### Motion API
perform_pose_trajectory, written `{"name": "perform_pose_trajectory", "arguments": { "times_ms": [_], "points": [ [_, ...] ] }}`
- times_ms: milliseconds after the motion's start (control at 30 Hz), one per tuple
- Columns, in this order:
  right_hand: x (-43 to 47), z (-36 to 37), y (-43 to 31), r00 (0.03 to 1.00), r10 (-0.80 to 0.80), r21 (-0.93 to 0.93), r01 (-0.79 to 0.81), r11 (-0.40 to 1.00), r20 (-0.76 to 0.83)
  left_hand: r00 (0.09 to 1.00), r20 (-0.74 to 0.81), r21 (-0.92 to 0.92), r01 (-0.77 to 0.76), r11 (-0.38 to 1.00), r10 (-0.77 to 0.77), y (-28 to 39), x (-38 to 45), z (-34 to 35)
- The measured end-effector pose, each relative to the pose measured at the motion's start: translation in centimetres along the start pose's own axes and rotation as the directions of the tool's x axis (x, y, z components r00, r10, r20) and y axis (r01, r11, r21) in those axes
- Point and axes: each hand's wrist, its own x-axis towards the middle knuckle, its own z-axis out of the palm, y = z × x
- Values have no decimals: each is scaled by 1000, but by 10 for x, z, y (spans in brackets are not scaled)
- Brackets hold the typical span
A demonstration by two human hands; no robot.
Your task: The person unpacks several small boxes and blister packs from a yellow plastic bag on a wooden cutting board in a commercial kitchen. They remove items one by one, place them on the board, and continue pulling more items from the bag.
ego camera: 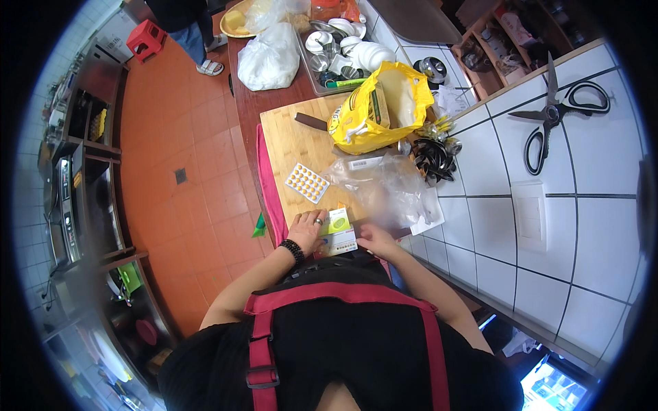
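My left hand (304, 232), with a ring and a dark beaded bracelet, holds the left side of a small printed carton (340, 235) at the near edge of a wooden cutting board (277, 149). The carton is white and yellow-green and bears writing. My right hand (379, 241) is close by the carton's right edge, thumb and fingers apart; whether a fingertip touches it I cannot tell. Beyond my left hand, a blister pack (307, 183) of round orange tablets lies on the board. A crumpled clear plastic bag (393, 187) is spread to its right.
A yellow plastic bag (360, 120) stands open on the board, beside a dark knife handle (311, 121). Behind are a tray of dishes (321, 92) and a white bag (270, 59). Scissors (552, 110) are at the tiled wall. Another person's legs (190, 43) show at upper left.
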Motion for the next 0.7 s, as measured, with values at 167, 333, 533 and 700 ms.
{"name": "perform_pose_trajectory", "arguments": {
  "times_ms": [167,333,533,700],
  "points": [
    [19,35,-6,998,62,41,-62,997,19,998,53,37,24,999,-26,2,8,7],
    [16,24,-16,968,117,348,-190,918,221,995,-18,-167,90,982,-95,-1,0,-8],
    [15,24,-38,981,34,544,-135,828,193,989,-134,-277,-100,956,65,-13,-19,-18],
    [22,1,-73,731,-628,-542,424,726,-268,999,-50,-101,9,995,-14,-20,-14,-10]
  ]
}}
